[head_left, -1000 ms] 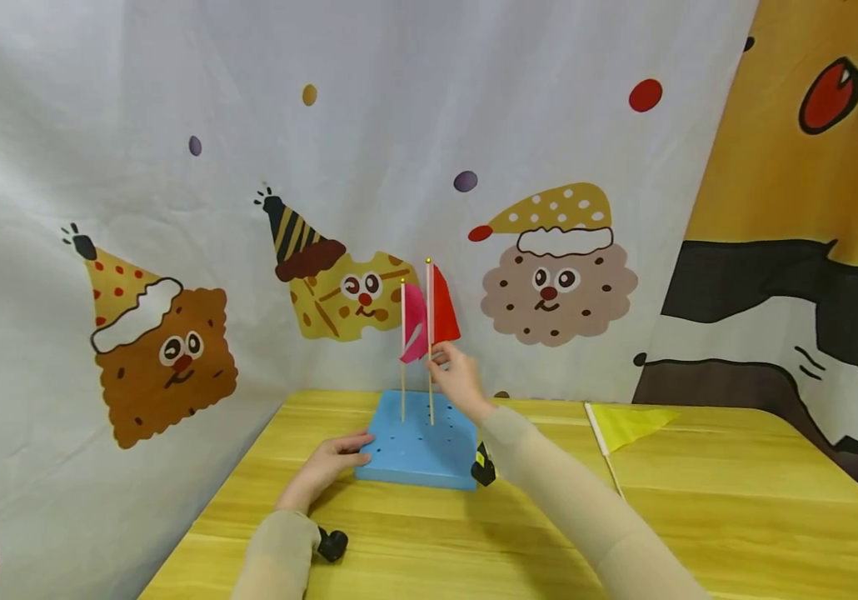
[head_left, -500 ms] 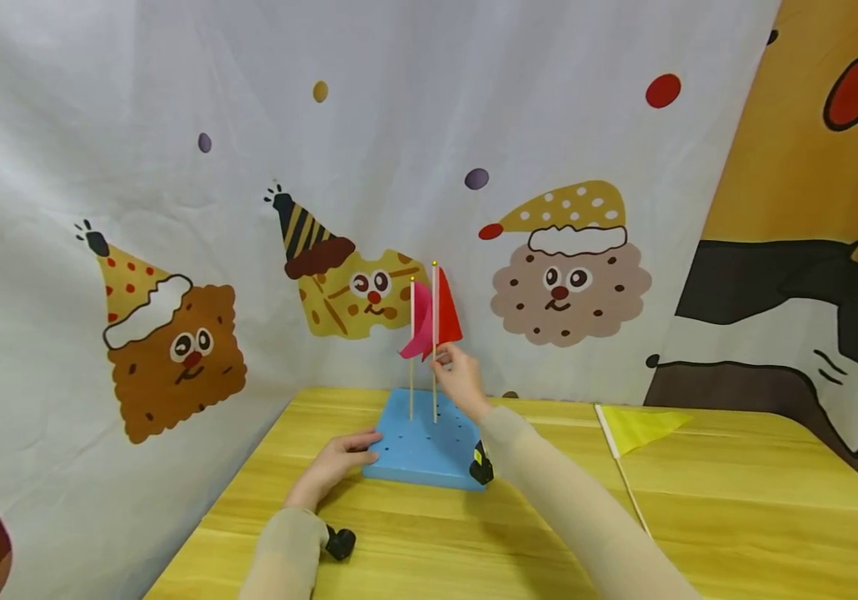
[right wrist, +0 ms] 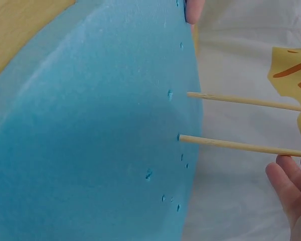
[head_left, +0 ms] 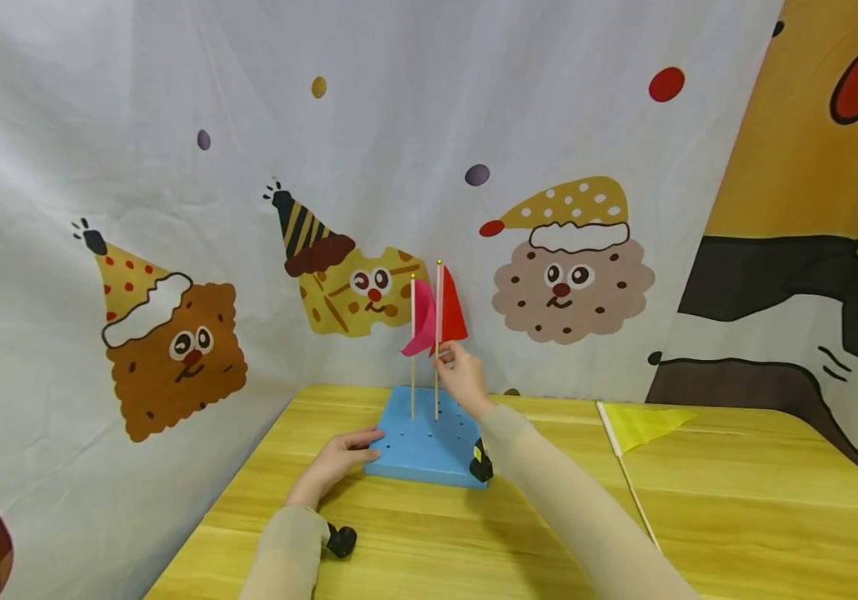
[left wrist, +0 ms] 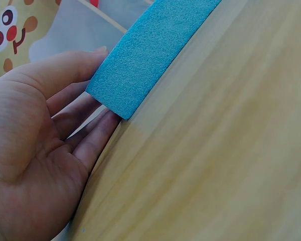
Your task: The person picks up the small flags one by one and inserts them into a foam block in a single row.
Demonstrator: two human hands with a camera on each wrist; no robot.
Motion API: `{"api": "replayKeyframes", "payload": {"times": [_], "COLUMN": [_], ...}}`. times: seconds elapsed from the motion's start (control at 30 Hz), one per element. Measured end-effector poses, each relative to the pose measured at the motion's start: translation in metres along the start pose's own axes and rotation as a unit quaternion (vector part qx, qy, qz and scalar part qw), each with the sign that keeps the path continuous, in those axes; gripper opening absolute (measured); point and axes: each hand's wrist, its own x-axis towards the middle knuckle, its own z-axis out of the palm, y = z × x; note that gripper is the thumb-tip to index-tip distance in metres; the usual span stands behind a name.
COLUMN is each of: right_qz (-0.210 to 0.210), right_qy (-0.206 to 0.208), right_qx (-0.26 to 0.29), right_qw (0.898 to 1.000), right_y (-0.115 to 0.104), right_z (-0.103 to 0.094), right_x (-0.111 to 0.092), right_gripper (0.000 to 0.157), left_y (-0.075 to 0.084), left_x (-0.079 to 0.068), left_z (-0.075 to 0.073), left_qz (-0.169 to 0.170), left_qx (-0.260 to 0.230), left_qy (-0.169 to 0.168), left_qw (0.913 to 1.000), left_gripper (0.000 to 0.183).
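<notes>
A blue foam board [head_left: 417, 460] with several small holes lies on the table. My left hand [head_left: 335, 458] rests against its left edge, thumb and fingers fairly straight; the left wrist view shows the fingertips at the board's corner [left wrist: 135, 65]. A pink flag [head_left: 424, 312] stands upright on its stick in the board's rear part. Just right of it is a red flag [head_left: 455, 308], whose stick [right wrist: 231, 144] my right hand [head_left: 464, 379] pinches below the cloth. In the right wrist view, that stick's lower end meets the board at a hole, beside the pink flag's stick [right wrist: 246, 102].
On the right of the wooden table [head_left: 549, 533] lies a yellow flag [head_left: 642, 427], its stick pointing toward the near edge. A white curtain [head_left: 399, 100] with printed cartoon faces hangs behind the table and along its left.
The head view has turned slightly. The red flag's stick base has shifted a little left, closer to the pink flag's, and the pink cloth has swung. My left hand stays at the board's edge.
</notes>
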Motion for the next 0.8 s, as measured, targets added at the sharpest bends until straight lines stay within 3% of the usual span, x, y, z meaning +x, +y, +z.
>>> {"api": "replayKeyframes", "payload": {"times": [0.33, 0.8], "right_qz": [0.006, -0.011], "right_qy": [-0.005, -0.004], "right_qx": [-0.006, -0.027], "right_qw": [1.000, 1.000], "right_y": [0.0015, 0.0040], "right_z": [0.0019, 0.0050], "right_x": [-0.0013, -0.0059], "right_gripper": [0.020, 0.017], "left_y": [0.0011, 0.0012], "left_x": [0.0012, 0.0005], "left_z": [0.0006, 0.0002], "left_qz": [-0.004, -0.005], "left_qx": [-0.002, -0.004], "left_qy": [0.005, 0.001], "left_qw": [1.0000, 1.0000], "left_gripper": [0.045, 0.046]}}
